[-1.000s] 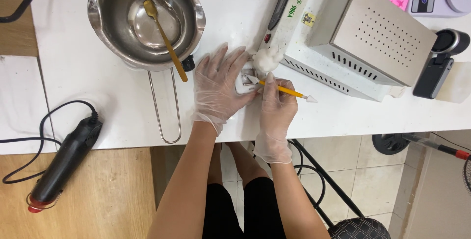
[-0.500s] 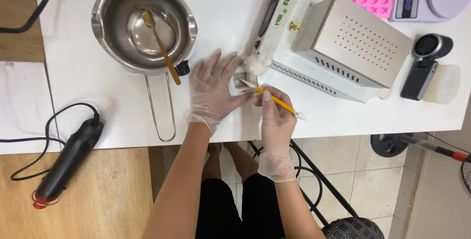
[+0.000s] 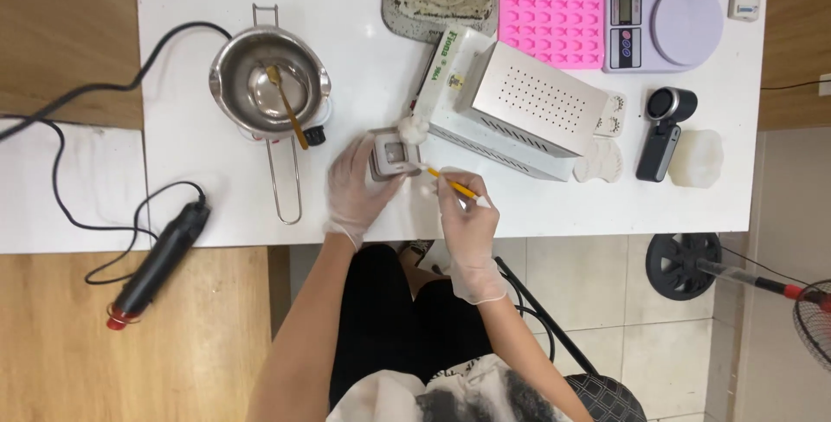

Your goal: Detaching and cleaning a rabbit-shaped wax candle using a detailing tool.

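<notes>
— The small grey square block on the white table, who's got it?
— The gloved left hand clasps it, just beside the perforated metal box.
— And the right hand?
— Pinched shut on a thin yellow stick, tip touching the block's edge. The steel melting pot sits farther left.

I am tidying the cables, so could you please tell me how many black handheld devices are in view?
2. One black corded tool hangs over the white table's lower-left edge; one black handheld device lies at the right, beside the scale. Others may lie out of frame.
</notes>
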